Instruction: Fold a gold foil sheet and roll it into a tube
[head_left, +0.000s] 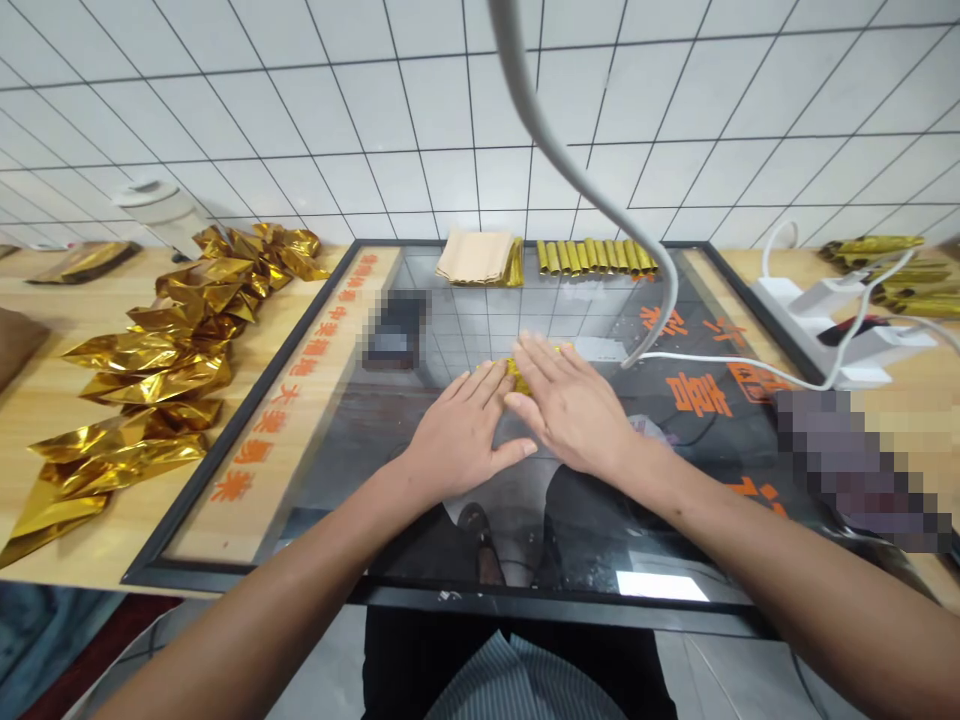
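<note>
Both my hands lie flat, side by side, on a dark glass panel (450,330) with orange characters. My left hand (461,435) and my right hand (574,405) have their fingers stretched out and press on a piece of gold foil (517,375). The foil is mostly hidden under the fingers; only a small gold strip shows between them. Behind the hands, at the panel's far edge, lies a row of several rolled gold foil tubes (596,257) and a stack of tan paper sheets (478,258).
A heap of crumpled gold foil sheets (161,350) covers the wooden table (52,330) on the left. A grey cable (555,150) hangs from above. A white power strip (825,320) with white cords sits right, more gold rolls (892,262) behind it. White tiled wall at the back.
</note>
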